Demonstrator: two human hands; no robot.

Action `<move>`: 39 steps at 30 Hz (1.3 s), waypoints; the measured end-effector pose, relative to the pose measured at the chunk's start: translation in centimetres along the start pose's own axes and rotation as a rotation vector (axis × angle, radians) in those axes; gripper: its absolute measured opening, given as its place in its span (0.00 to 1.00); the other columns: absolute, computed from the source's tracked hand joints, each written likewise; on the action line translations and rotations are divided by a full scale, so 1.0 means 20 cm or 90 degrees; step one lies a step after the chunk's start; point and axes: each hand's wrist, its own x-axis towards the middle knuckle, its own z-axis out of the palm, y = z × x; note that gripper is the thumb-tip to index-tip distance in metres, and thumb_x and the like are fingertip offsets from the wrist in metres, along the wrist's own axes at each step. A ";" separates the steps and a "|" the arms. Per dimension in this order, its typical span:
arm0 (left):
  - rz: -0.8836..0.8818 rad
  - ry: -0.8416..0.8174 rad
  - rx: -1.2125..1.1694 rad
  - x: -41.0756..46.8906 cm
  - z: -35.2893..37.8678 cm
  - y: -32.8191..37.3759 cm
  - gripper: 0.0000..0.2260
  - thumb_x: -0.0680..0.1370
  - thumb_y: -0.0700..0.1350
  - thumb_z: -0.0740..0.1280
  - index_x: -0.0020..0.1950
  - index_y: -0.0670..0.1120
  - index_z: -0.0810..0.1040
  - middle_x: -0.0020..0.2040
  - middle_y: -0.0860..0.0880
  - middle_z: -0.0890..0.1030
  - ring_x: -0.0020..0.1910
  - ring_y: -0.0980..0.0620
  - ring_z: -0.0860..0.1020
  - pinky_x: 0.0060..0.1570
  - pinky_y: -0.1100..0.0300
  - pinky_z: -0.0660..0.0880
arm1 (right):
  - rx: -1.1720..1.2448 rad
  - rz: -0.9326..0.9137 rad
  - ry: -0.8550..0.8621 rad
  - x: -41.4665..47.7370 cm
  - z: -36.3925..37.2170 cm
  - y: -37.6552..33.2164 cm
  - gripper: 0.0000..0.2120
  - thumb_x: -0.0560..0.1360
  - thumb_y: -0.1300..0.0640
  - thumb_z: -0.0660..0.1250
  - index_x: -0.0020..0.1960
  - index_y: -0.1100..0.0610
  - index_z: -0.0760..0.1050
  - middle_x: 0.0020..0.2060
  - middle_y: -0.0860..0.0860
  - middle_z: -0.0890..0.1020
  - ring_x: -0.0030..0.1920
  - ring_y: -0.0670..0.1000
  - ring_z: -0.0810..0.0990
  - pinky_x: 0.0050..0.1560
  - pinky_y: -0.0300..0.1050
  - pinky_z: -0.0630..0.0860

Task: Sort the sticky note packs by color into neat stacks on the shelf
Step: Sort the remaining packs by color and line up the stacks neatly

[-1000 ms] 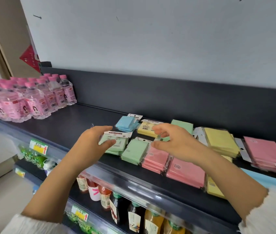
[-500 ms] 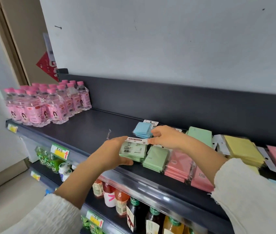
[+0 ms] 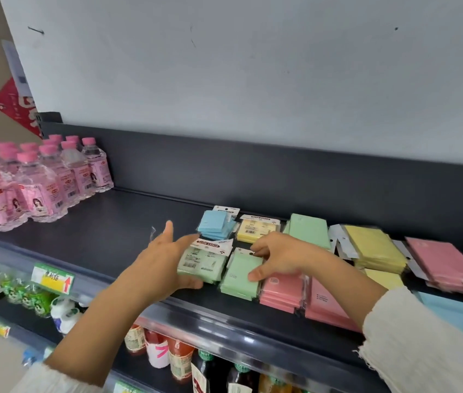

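Observation:
On the dark shelf (image 3: pixel 105 231) my left hand (image 3: pixel 162 265) holds a small stack of green sticky note packs (image 3: pixel 200 265), label side up, thumb at its front edge and index finger raised. My right hand (image 3: pixel 281 256) pinches a second green stack (image 3: pixel 240 279) right beside it, thumb on top and fingers at the far edge. Behind them lie blue packs (image 3: pixel 215 226), a yellow pack (image 3: pixel 256 230) and another green pack (image 3: pixel 308 229). Pink packs (image 3: pixel 282 292) lie to the right at the front.
Further right sit a yellow stack (image 3: pixel 373 248), a pink stack (image 3: pixel 446 263) and a blue sheet (image 3: pixel 457 310). Pink-capped water bottles (image 3: pixel 37 185) crowd the shelf's left end. Drink bottles (image 3: pixel 179 361) fill the lower shelf. A grey wall rises behind.
My right hand came forward from the back packs onto the second green stack. My left hand stays on the labelled green stack, now with its index finger lifted.

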 end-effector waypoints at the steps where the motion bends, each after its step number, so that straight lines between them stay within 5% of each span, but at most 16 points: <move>1: 0.025 0.045 -0.001 -0.02 -0.01 0.03 0.39 0.69 0.56 0.73 0.75 0.58 0.57 0.78 0.47 0.45 0.75 0.46 0.58 0.71 0.51 0.60 | 0.003 -0.003 0.003 0.00 0.00 0.00 0.37 0.68 0.51 0.75 0.71 0.60 0.65 0.68 0.53 0.72 0.67 0.51 0.72 0.68 0.48 0.68; 5: 0.204 0.061 0.070 -0.03 0.02 0.18 0.34 0.68 0.61 0.72 0.72 0.56 0.65 0.76 0.57 0.58 0.75 0.55 0.56 0.73 0.52 0.55 | 0.006 -0.025 0.013 0.00 0.01 0.01 0.36 0.68 0.52 0.75 0.71 0.60 0.66 0.68 0.53 0.72 0.67 0.51 0.72 0.68 0.47 0.68; 10: 0.202 0.018 0.202 0.04 0.12 0.23 0.23 0.74 0.58 0.67 0.67 0.58 0.71 0.69 0.57 0.71 0.75 0.56 0.54 0.73 0.52 0.50 | -0.007 -0.038 0.046 0.00 0.02 0.03 0.35 0.67 0.49 0.75 0.70 0.58 0.68 0.67 0.52 0.74 0.65 0.50 0.73 0.65 0.45 0.70; 15: 0.207 -0.007 0.238 0.08 0.12 0.25 0.22 0.73 0.57 0.68 0.66 0.56 0.73 0.70 0.51 0.70 0.73 0.53 0.60 0.70 0.55 0.54 | 0.027 -0.037 0.043 0.00 0.02 0.04 0.34 0.67 0.51 0.76 0.69 0.58 0.69 0.66 0.52 0.75 0.64 0.50 0.74 0.66 0.47 0.70; 19: 0.234 0.003 0.266 0.09 0.12 0.26 0.20 0.74 0.55 0.67 0.65 0.52 0.74 0.61 0.51 0.76 0.64 0.51 0.70 0.62 0.59 0.61 | 0.028 -0.035 0.046 0.01 0.02 0.04 0.34 0.67 0.52 0.76 0.69 0.58 0.69 0.65 0.52 0.75 0.64 0.51 0.74 0.66 0.48 0.70; 26: 0.271 0.047 0.244 0.05 0.17 0.23 0.20 0.77 0.53 0.64 0.67 0.48 0.70 0.63 0.51 0.76 0.65 0.50 0.67 0.61 0.57 0.63 | 0.058 -0.020 0.020 0.02 0.02 0.02 0.37 0.68 0.55 0.76 0.72 0.58 0.64 0.67 0.53 0.72 0.65 0.52 0.72 0.66 0.47 0.69; 32: 0.298 0.115 0.237 0.02 0.14 0.25 0.25 0.74 0.59 0.65 0.68 0.52 0.69 0.70 0.54 0.68 0.69 0.52 0.64 0.65 0.56 0.62 | 0.070 -0.006 0.021 -0.09 -0.04 0.07 0.39 0.68 0.46 0.74 0.73 0.57 0.62 0.69 0.50 0.70 0.68 0.49 0.70 0.68 0.44 0.66; 35: 0.357 0.145 0.220 0.01 0.15 0.29 0.29 0.62 0.63 0.74 0.57 0.49 0.80 0.59 0.52 0.79 0.58 0.50 0.77 0.53 0.53 0.75 | 0.031 0.038 -0.004 -0.15 -0.11 0.13 0.42 0.64 0.49 0.77 0.73 0.57 0.63 0.68 0.50 0.71 0.67 0.50 0.70 0.69 0.46 0.66; 39: 0.413 0.091 0.192 0.04 0.17 0.40 0.25 0.63 0.61 0.74 0.56 0.51 0.81 0.54 0.55 0.81 0.56 0.52 0.77 0.53 0.55 0.72 | 0.007 0.081 -0.016 -0.18 -0.11 0.16 0.38 0.62 0.51 0.79 0.68 0.58 0.70 0.63 0.50 0.76 0.62 0.52 0.74 0.66 0.51 0.70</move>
